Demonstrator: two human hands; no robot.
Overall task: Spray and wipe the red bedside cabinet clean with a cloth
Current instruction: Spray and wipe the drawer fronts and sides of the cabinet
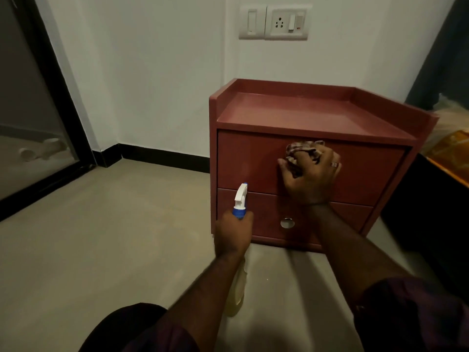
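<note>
Right hand (311, 171) is gripping the bunched cloth (303, 151) against the top drawer front of the red cabinet (253, 158); unwiped drawer face is lying mostly to its left. Left hand (233, 235) is gripping the spray bottle (241, 199) just below, nozzle pointing at the cabinet.

Location type: room in a home, probably a bedroom. Indicators:
- Low red cabinet (304, 113) with two drawers, standing on the floor (101, 237) against the far wall (152, 72).
- Domestic switch and socket panel (275, 22) on the white wall above the cabinet.
- Black skirting (162, 158) along the wall base.
- Dark-framed glass door (30, 123) at left.
</note>
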